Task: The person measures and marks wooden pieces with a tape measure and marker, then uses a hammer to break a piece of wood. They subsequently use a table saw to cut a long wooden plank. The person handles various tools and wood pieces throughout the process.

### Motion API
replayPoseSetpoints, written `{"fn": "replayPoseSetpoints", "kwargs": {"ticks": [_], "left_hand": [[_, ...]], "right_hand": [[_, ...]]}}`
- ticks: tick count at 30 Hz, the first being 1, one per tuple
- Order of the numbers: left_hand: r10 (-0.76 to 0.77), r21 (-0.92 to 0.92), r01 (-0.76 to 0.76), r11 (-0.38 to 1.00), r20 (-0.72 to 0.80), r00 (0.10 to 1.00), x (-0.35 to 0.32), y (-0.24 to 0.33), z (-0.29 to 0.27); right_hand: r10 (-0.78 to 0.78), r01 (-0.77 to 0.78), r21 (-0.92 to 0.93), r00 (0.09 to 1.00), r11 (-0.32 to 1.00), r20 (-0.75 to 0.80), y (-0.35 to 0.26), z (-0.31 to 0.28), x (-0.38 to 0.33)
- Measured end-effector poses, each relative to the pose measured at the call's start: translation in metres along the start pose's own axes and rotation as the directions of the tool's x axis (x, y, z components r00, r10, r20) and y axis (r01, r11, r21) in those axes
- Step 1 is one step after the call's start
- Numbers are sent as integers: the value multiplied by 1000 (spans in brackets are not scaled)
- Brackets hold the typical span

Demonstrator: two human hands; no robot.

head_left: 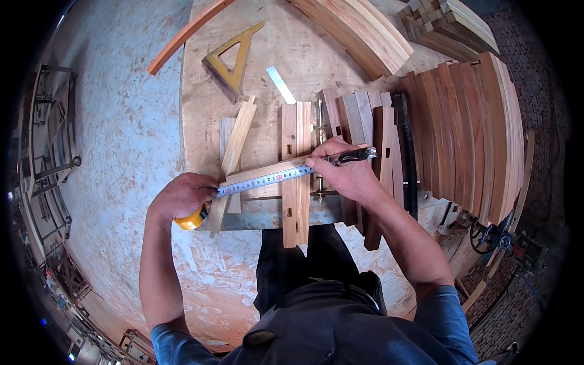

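Note:
My left hand [182, 193] is closed on a tape measure [190, 220] with a yellow case. Its silver-white blade [267, 180] is pulled out to the right, along a narrow wooden strip [267, 169]. At the strip's right end, my right hand [347, 173] pinches the blade, and a dark pen-like tool [353, 156] sticks out of that hand to the right. The strip crosses over two upright-lying wooden pieces with slots, a darker one [289, 131] and a paler one [303, 213]. Under its left end lies a slanted wooden bar [238, 137].
A yellow triangular square [234, 76] and a short metal rule [280, 84] lie on the workbench [201, 146]. Dark and pale slats [383, 201] lie right of my right hand. Beyond stand curved boards [468, 134] and a block stack [450, 24]. A curved wooden piece [188, 36] is at upper left.

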State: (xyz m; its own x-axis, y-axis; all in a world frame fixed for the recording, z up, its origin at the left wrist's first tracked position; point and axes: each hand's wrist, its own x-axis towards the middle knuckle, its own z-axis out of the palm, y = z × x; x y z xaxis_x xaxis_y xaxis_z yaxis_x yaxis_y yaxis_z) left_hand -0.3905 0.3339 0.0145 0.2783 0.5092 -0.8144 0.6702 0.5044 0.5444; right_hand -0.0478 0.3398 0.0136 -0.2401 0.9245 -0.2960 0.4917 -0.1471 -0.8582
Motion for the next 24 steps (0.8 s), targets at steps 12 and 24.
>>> {"fn": "replayPoseSetpoints", "kwargs": {"ticks": [12,24], "left_hand": [[32,37,-32,999,-1,999,-1,1,0],[-9,24,9,1000,1,1000,-2,6,0]], "right_hand": [[-17,17,-17,1000,1000,1,1,0,0],[12,-11,-23,1000,1000,10,0,0,0]]}}
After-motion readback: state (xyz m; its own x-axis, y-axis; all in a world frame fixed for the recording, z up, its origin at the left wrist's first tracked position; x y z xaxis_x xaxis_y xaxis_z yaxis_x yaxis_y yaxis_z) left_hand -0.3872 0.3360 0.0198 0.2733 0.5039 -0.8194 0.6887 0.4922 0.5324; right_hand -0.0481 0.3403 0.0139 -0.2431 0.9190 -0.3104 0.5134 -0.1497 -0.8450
